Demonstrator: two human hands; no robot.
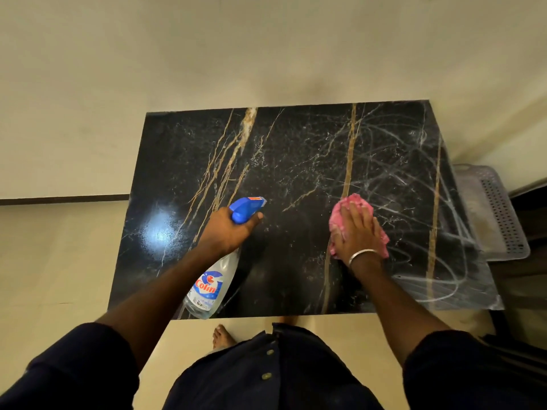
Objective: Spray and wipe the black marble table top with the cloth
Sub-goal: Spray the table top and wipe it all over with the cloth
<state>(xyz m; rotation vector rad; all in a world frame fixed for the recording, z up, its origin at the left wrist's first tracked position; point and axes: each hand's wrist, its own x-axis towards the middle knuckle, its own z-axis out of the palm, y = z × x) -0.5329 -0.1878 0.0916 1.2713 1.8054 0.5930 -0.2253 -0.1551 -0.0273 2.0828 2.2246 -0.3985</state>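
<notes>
The black marble table top (296, 161) with gold and white veins fills the middle of the view. Its right half carries wet smear streaks, and fine droplets dot the centre. My left hand (228, 232) grips a clear spray bottle (211, 282) with a blue trigger head pointing away from me over the table. My right hand (356, 229), with a metal bangle at the wrist, lies flat on a crumpled pink cloth (343, 210) and presses it onto the marble right of centre.
A grey perforated plastic basket (497, 214) stands on the floor just beyond the table's right edge. A cream wall runs behind the table's far edge. Cream floor lies to the left and in front, where a bare foot (222, 335) shows by the near edge.
</notes>
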